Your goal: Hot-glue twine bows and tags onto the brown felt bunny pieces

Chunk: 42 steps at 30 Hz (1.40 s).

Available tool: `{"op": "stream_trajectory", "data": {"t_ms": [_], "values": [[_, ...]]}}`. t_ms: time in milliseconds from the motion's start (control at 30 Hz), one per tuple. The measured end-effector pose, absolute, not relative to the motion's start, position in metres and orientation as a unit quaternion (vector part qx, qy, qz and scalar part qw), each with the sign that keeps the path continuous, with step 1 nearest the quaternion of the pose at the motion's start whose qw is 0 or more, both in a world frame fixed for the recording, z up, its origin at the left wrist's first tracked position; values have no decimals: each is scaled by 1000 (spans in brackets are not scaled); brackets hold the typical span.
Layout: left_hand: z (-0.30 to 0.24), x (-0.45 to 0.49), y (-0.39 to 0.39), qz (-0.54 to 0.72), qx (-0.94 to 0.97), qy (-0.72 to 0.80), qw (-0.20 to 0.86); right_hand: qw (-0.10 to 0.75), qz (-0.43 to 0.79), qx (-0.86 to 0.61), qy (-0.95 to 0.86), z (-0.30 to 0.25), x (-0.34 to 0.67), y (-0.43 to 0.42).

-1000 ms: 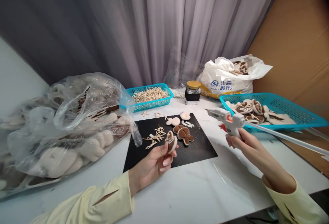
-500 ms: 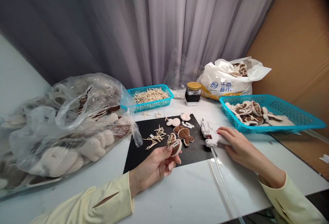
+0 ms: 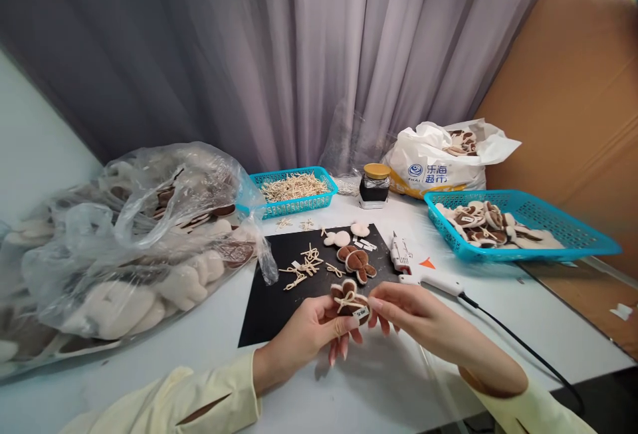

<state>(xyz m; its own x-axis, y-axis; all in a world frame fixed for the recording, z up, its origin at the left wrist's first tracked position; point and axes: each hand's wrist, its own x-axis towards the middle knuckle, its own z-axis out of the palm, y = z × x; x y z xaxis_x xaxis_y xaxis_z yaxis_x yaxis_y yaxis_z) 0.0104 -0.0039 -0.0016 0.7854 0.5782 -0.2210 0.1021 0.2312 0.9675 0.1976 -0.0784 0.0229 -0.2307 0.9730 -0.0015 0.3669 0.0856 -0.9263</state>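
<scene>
Between thumb and fingers, my left hand (image 3: pixel 319 327) grips a small brown plush bunny-shaped piece (image 3: pixel 349 302) with a cream border, a cord bow and a white label. At the piece's right edge, my right hand (image 3: pixel 409 311) pinches it with thumb and fingertips. Beyond the hands, a black mat (image 3: pixel 269 301) bears knotted cream cord bows (image 3: pixel 306 264), another brown plush piece (image 3: pixel 357 261), pale plush pieces (image 3: pixel 337 238) and small white labels (image 3: pixel 365 244). A white hot glue gun (image 3: pixel 403 258) lies on the table right of the mat.
Left lies a clear plastic bag (image 3: pixel 149 221) of plush pieces. A blue basket (image 3: pixel 294 207) of cords and a gold-lidded jar (image 3: pixel 375 185) stand behind the mat. At right are a blue basket (image 3: pixel 543 254) of plush pieces and a white shopping bag (image 3: pixel 428 165). The gun's cable (image 3: pixel 523 337) runs right.
My right hand has let go of the glue gun and moved left to the plush piece. The piece is turned and slightly lower and to the right. A cord bow now shows on the mat.
</scene>
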Motion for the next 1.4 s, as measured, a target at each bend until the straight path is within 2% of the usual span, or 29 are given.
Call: {"op": "stream_trajectory", "data": {"t_ms": [267, 400, 500, 600, 667, 833, 900, 967, 1033, 1133, 1400], "values": [[-4, 9, -3, 136, 612, 268, 731, 371, 525, -469, -606, 13, 196, -72], [-3, 9, -1, 143, 606, 258, 739, 401, 513, -473, -593, 18, 198, -75], [1, 9, 0, 158, 599, 266, 739, 455, 394, -542, -587, 37, 227, -85], [5, 9, -1, 159, 578, 270, 754, 528, 138, -681, -489, 58, 284, -93], [6, 8, -2, 150, 554, 267, 774, 492, 11, -777, -393, 66, 326, -92], [7, 7, -5, 122, 513, 242, 815, 406, -53, -840, -357, 57, 370, -88], [7, 7, -5, 110, 510, 235, 820, 403, -71, -823, -395, 46, 346, -95], [7, 6, -6, 99, 509, 223, 825, 430, -96, -737, -512, 34, 303, -105], [6, 6, -6, 91, 507, 209, 831, 452, -19, -610, -651, 24, 253, -113], [4, 6, -7, 70, 499, 187, 843, 472, 113, -487, -726, 14, 192, -114], [0, 7, -5, 12, 429, 137, 893, 512, 173, -405, -737, 6, 168, -101]]}}
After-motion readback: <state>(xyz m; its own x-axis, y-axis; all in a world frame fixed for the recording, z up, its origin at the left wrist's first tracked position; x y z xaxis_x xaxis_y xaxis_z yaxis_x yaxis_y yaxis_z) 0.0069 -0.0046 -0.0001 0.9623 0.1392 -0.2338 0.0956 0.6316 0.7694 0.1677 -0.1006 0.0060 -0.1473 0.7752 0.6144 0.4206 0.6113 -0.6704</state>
